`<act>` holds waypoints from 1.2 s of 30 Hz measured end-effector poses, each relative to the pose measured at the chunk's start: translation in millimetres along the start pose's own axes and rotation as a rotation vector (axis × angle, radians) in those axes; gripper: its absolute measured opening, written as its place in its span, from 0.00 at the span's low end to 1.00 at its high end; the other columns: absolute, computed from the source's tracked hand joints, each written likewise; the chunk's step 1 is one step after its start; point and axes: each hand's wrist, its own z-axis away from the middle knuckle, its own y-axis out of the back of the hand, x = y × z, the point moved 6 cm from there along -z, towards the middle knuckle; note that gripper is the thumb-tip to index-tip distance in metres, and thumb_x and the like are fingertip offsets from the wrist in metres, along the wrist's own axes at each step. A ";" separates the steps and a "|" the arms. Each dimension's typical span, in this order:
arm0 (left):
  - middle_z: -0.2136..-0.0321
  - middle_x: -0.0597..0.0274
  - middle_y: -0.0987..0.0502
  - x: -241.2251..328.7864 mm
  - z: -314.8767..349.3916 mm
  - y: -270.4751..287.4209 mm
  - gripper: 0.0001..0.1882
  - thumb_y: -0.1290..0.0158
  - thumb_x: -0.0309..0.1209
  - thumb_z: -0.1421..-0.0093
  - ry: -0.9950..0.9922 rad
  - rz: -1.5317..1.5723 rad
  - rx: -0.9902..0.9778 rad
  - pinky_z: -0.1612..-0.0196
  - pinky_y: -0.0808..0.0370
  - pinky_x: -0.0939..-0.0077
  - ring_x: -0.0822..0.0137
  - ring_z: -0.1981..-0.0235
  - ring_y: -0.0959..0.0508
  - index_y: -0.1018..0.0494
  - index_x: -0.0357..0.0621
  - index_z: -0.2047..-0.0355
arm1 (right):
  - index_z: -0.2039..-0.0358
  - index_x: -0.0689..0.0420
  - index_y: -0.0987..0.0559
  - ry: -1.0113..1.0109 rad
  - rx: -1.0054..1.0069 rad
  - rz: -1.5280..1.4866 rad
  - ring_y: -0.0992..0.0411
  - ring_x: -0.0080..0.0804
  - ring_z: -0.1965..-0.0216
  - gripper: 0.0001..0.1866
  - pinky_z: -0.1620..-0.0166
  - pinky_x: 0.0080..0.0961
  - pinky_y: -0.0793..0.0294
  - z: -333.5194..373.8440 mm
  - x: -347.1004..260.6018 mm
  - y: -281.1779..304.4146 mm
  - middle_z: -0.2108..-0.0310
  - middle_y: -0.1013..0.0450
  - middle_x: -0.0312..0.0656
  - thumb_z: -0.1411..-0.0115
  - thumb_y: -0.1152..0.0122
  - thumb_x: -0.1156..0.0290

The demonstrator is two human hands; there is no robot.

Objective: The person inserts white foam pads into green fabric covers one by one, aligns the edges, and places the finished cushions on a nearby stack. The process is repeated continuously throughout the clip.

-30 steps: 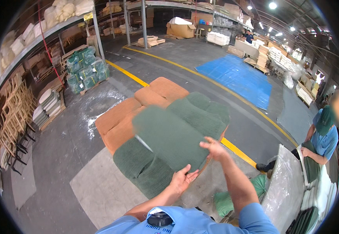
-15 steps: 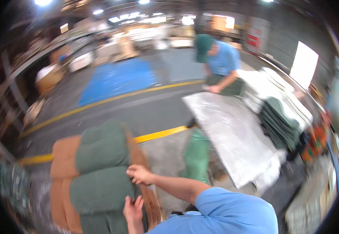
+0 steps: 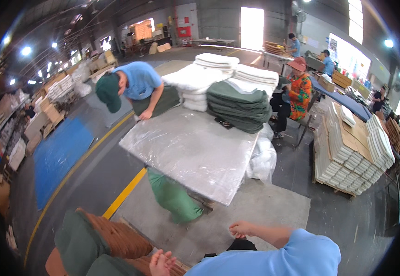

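Observation:
My left hand [image 3: 162, 263] is at the lower edge, beside a stack of brown cushions [image 3: 121, 234] with dark green cushions [image 3: 78, 239] against it. Its fingers are apart and loosely bent, with nothing seen in them. Out over the concrete floor, my right hand [image 3: 241, 228] is apart from the stack, its fingers curled in and no object showing. Ahead stands a table [image 3: 186, 147] with a clear plastic cover. A pile of folded dark green covers [image 3: 237, 105] lies on its far right part, next to piles of white pads [image 3: 195, 83].
A co-worker [image 3: 137, 83] in a green cap leans over the table's far left side, hands on dark green fabric. A green bag [image 3: 172, 195] stands under the near edge. Right are a seated person [image 3: 299, 92] and a pallet of stacked white goods [image 3: 349, 152]. A blue sheet [image 3: 61, 161] covers floor at left.
My view has swung right toward the table. My right hand has left the green cushions and is now over the floor; my left hand stays low near the stack.

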 end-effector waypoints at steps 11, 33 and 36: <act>0.47 0.48 0.20 6.1 -114.9 -281.8 0.21 0.45 0.36 0.27 0.138 -0.052 -0.197 0.50 0.18 0.60 0.53 0.57 0.15 0.31 0.38 0.39 | 0.39 0.57 0.23 0.041 0.120 -0.158 0.22 0.23 0.66 0.24 0.64 0.23 0.23 57.3 93.0 177.4 0.60 0.19 0.37 0.31 0.36 0.61; 0.55 0.55 0.16 -56.9 -241.2 -580.4 0.18 0.48 0.32 0.26 0.116 -0.194 -0.442 0.51 0.19 0.72 0.68 0.56 0.16 0.25 0.38 0.40 | 0.45 0.55 0.22 -0.024 0.189 -0.542 0.19 0.30 0.65 0.17 0.63 0.28 0.19 -32.1 56.7 425.6 0.58 0.19 0.39 0.29 0.36 0.61; 0.47 0.46 0.19 -26.0 -276.0 -608.5 0.22 0.49 0.27 0.27 0.117 -0.266 -0.516 0.45 0.19 0.64 0.58 0.53 0.15 0.32 0.36 0.35 | 0.45 0.54 0.22 0.024 0.217 -0.596 0.19 0.31 0.64 0.17 0.62 0.30 0.19 -54.3 24.7 465.3 0.57 0.19 0.40 0.29 0.37 0.61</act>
